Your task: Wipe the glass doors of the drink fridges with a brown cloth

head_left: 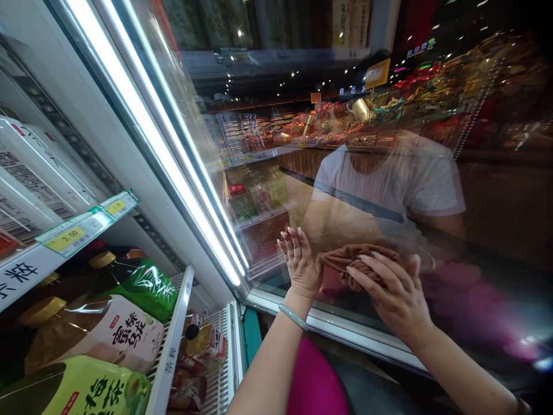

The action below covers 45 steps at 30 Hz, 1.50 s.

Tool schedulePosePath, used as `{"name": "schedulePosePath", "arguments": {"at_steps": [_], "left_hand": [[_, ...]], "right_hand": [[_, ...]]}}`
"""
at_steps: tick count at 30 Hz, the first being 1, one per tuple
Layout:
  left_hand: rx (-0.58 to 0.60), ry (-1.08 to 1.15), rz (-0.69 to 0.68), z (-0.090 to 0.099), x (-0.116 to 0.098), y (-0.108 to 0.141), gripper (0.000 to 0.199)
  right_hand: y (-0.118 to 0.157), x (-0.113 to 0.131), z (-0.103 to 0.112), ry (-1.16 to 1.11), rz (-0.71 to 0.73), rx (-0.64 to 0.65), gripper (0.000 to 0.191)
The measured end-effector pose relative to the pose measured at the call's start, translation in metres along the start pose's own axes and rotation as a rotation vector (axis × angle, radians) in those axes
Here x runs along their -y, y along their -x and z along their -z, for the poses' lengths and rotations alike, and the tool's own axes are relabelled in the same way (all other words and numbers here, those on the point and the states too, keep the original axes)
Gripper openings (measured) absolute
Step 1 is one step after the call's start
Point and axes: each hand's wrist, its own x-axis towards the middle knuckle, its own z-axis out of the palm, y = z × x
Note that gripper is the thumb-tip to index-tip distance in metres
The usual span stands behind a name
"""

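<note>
A bunched brown cloth (360,259) lies against a large glass pane (268,282), low down near its frame. My right hand (395,291) presses on the cloth with its fingers stretched over it. To the left, my left hand (301,265) rests on the glass with its fingers raised and apart, its thumb side near the cloth's left end. A pale green bangle (292,317) circles my left wrist. The glass shows a reflection of a person in a white shirt.
Along the left stand fridge shelves (173,351) with bottled drinks (125,334) and price tags (71,239). Bright light strips (173,144) run down beside the glass. A white metal frame (354,334) borders the glass below, and something magenta (317,380) shows under it.
</note>
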Motion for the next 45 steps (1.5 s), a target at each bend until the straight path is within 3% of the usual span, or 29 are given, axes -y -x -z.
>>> {"name": "schedulePosePath", "arguments": {"at_steps": [4,6,9,13,17,20,24,28,31,34,37,40,43,45], "left_hand": [[0.023,0.051,0.106,-0.01,-0.028,0.006,0.084],[0.036,0.067,0.079,-0.016,-0.039,0.013,0.084],[0.066,0.082,-0.007,-0.021,-0.047,0.026,0.091],[0.053,0.119,-0.086,-0.017,-0.055,0.036,0.083],[0.087,0.155,-0.007,-0.012,-0.071,0.036,0.082],[0.084,0.16,0.059,-0.013,-0.078,0.038,0.077],[0.091,0.18,0.049,-0.012,-0.083,0.046,0.071],[0.123,0.255,-0.046,-0.012,-0.103,0.048,0.071],[0.107,0.31,-0.032,-0.018,-0.124,0.048,0.076],[0.111,0.301,-0.018,-0.026,-0.137,0.055,0.081],[0.157,0.273,-0.031,-0.028,-0.144,0.064,0.082],[0.195,0.338,-0.132,-0.024,-0.158,0.067,0.081],[0.189,0.383,-0.285,-0.022,-0.183,0.06,0.082],[0.156,0.382,-0.298,-0.023,-0.197,0.055,0.083]], "right_hand": [[-0.029,-0.002,0.006,0.081,-0.12,-0.188,0.049],[-0.037,0.005,-0.001,0.064,-0.117,-0.217,0.048],[-0.017,0.01,-0.007,0.008,-0.067,-0.15,0.044],[0.022,-0.005,0.01,0.033,-0.105,-0.078,0.044],[0.006,-0.016,0.027,0.106,-0.209,-0.2,0.045],[-0.012,-0.009,0.019,0.079,-0.228,-0.243,0.044],[0.014,-0.001,0.008,-0.013,-0.125,-0.141,0.039],[0.04,-0.013,0.025,0.035,-0.248,-0.145,0.042],[0.029,-0.021,0.037,0.079,-0.32,-0.239,0.047],[0.023,-0.021,0.037,0.064,-0.305,-0.256,0.048],[0.048,-0.026,0.039,0.043,-0.266,-0.18,0.047],[0.074,-0.045,0.056,0.045,-0.271,-0.138,0.048],[0.068,-0.068,0.077,0.069,-0.313,-0.28,0.051],[0.053,-0.075,0.084,0.097,-0.361,-0.36,0.051]]}}
